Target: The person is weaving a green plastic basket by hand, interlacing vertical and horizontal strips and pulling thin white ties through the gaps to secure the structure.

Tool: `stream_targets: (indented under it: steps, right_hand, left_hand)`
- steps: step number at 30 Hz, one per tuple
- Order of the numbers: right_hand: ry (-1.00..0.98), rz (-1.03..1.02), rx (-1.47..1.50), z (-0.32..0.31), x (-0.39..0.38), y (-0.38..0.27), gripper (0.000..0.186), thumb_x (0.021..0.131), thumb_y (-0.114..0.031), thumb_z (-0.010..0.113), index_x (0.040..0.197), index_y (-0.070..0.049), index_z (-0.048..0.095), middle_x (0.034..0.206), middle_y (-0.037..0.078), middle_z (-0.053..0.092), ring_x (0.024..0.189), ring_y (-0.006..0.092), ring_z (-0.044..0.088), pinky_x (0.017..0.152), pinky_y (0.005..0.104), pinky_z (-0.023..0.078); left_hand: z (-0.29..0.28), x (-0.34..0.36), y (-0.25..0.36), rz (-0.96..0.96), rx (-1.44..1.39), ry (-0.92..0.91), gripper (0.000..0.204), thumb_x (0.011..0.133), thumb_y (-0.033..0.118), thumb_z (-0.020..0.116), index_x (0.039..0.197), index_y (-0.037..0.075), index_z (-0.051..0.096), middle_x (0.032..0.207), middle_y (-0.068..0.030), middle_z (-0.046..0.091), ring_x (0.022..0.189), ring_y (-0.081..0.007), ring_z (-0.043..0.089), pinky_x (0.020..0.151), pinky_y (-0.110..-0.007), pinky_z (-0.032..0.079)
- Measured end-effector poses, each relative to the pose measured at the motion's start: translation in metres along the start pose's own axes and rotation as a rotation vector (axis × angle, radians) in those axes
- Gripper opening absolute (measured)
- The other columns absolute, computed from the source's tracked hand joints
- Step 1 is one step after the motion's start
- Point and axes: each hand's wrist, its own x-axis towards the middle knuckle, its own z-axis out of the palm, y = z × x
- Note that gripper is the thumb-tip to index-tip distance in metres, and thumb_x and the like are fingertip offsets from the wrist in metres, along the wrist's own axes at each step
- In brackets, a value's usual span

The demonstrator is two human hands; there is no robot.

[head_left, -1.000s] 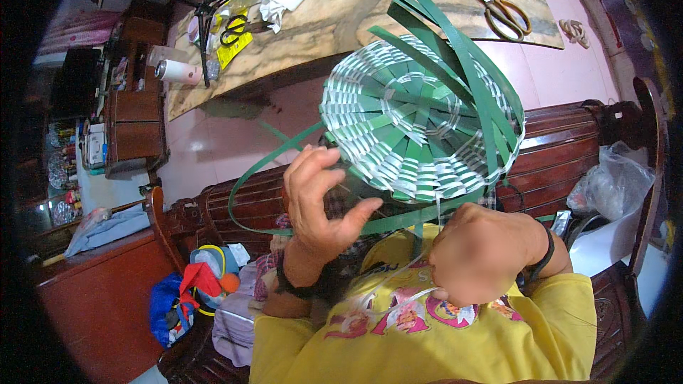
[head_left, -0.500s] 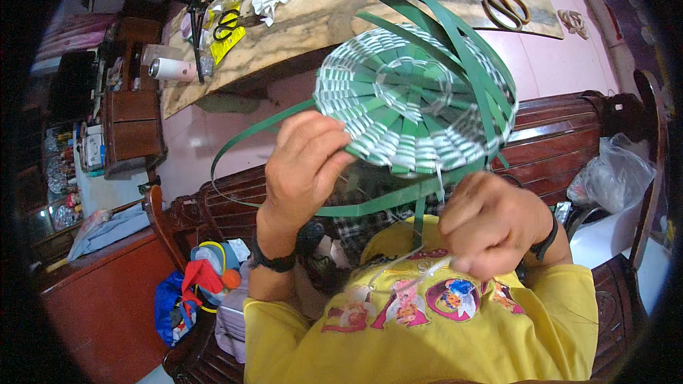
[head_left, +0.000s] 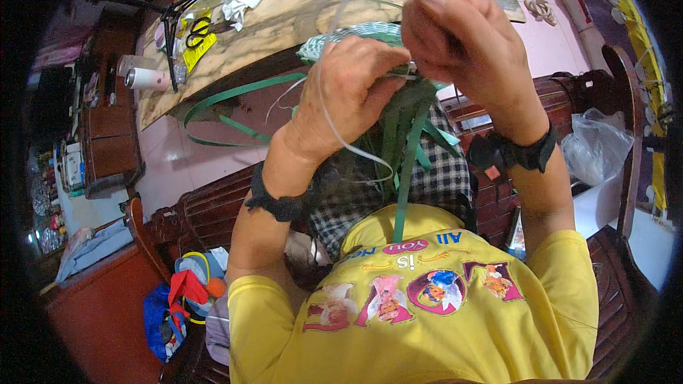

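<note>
So from my end the basket [head_left: 350, 35] lies just beyond the left hand [head_left: 348, 92], visible edge running roughly left to right. That hand is nearer, pinched on the edge; the right hand [head_left: 459, 35] is just beside it (way too blurry to tell what it grips). I've got a white strip [head_left: 346, 144] looping across in front, green strips [head_left: 410, 153] dangling toward the shirt [head_left: 455, 338].

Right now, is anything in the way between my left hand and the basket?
Nothing visible. Your left hand is right by the near side of the basket; whether its fingers touch the rim is unclear. A white strip loops across the hand on the camera's side, not between the two.
</note>
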Motion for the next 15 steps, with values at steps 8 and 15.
stream_targets:
  steps: [8, 15]
  right_hand:
    - [0.242, -0.153, 0.095, -0.02, 0.016, -0.027, 0.036, 0.104, -0.029, 0.046, 0.083, -0.003, 0.061, 0.063, 0.003, 0.055, 0.043, 0.0065, 0.038, 0.04, 0.0226, 0.031]
    - [0.432, -0.271, -0.305, -0.028, 0.0, -0.097, 0.038, 0.103, -0.034, 0.046, 0.097, -0.003, 0.067, 0.063, -0.002, 0.053, 0.045, 0.005, 0.037, 0.04, 0.021, 0.03]
  left_hand:
    - [-0.007, 0.001, 0.001, -0.165, -0.009, -0.063, 0.021, 0.084, 0.009, 0.067, 0.105, 0.003, 0.066, 0.096, -0.0132, 0.067, 0.091, -0.03, 0.064, 0.08, -0.035, 0.05]
    - [-0.013, -0.003, 0.001, -0.214, -0.041, -0.04, 0.021, 0.087, 0.011, 0.066, 0.105, 0.001, 0.068, 0.095, -0.0133, 0.068, 0.088, -0.0267, 0.064, 0.08, -0.033, 0.05]
